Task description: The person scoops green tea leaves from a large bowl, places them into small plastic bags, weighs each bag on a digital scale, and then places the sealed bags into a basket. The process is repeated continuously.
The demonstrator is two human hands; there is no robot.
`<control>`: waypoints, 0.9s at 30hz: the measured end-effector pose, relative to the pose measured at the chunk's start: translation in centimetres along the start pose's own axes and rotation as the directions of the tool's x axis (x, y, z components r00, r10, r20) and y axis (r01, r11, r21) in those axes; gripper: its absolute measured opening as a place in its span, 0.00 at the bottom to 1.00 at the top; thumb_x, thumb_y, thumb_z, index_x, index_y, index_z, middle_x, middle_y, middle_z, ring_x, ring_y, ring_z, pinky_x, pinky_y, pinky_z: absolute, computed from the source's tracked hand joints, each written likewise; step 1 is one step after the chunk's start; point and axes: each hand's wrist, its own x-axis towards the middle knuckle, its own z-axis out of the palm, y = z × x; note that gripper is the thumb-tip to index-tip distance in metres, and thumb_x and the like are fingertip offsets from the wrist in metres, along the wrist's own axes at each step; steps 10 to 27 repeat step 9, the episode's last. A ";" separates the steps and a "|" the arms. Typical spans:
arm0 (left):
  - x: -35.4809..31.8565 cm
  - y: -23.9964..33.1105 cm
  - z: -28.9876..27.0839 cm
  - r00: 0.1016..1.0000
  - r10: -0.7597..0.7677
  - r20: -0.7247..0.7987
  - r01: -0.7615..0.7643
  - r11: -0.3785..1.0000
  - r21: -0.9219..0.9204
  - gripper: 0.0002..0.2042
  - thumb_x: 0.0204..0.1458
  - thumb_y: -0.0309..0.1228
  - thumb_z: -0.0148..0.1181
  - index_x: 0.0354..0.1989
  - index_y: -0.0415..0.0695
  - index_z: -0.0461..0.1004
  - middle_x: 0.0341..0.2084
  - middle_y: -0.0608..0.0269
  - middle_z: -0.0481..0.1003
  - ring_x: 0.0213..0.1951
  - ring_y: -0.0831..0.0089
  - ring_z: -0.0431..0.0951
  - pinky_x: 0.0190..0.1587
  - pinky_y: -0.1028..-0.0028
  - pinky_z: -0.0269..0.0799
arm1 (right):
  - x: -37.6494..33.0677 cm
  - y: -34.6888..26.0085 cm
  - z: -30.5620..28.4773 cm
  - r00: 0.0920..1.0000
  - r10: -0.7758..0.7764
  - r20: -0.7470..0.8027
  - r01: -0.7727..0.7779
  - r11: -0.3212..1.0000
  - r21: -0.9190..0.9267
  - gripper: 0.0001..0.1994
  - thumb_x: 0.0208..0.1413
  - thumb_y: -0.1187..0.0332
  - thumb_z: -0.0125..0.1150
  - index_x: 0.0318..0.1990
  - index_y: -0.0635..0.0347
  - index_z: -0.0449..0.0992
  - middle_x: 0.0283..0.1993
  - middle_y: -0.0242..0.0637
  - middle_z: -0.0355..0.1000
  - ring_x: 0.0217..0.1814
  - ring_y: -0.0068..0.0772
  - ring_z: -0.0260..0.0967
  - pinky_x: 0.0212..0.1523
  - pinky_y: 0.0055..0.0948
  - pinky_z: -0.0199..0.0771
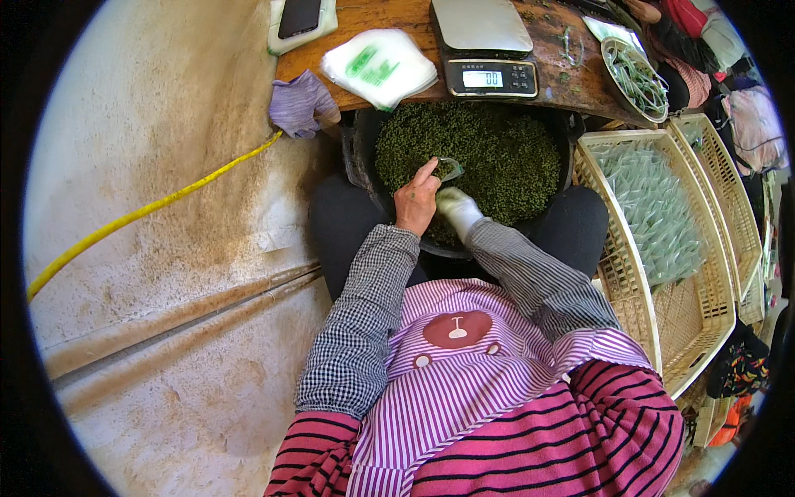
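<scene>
A black tub (362, 157) between my knees holds a heap of small green berries (513, 157). My left hand (419, 197), bare, is over the left part of the heap, its fingers closed on the edge of a small clear plastic bag (450, 169). Close beside it, low over the berries, my right hand (457, 209) wears a pale, green-stained glove. Its fingers look curled in, and what they hold, if anything, is hidden.
Beyond the tub, a wooden table (571, 87) carries a digital scale (484, 29), white plastic bags (381, 68), a phone (300, 16) and a basket of ties (636, 79). A purple cloth (300, 103) hangs at its corner. Right, a crate (617, 248) contains filled bags (650, 207). Left, a yellow hose (157, 205).
</scene>
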 end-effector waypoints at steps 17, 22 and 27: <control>0.3 0.3 0.2 0.991 0.013 0.134 -0.032 0.990 0.139 0.07 0.47 0.23 0.59 0.35 0.42 0.77 0.58 0.56 0.66 0.36 0.56 0.79 0.33 0.67 0.76 | -3.6 -13.3 -2.4 0.951 -0.212 0.227 0.176 0.969 0.172 0.24 0.52 0.68 0.54 0.59 0.50 0.65 0.66 0.33 0.51 0.67 0.29 0.49 0.66 0.32 0.46; 0.3 0.3 0.2 0.991 0.013 0.134 -0.032 0.990 0.139 0.07 0.47 0.23 0.59 0.35 0.42 0.77 0.58 0.56 0.66 0.36 0.56 0.79 0.33 0.67 0.76 | -3.6 -13.3 -2.4 0.951 -0.212 0.227 0.176 0.969 0.172 0.24 0.52 0.68 0.54 0.59 0.50 0.65 0.66 0.33 0.51 0.67 0.29 0.49 0.66 0.32 0.46; 0.3 0.3 0.2 0.991 0.013 0.134 -0.032 0.990 0.139 0.07 0.47 0.23 0.59 0.35 0.42 0.77 0.58 0.56 0.66 0.36 0.56 0.79 0.33 0.67 0.76 | -3.6 -13.3 -2.4 0.951 -0.212 0.227 0.176 0.969 0.172 0.24 0.52 0.68 0.54 0.59 0.50 0.65 0.66 0.33 0.51 0.67 0.29 0.49 0.66 0.32 0.46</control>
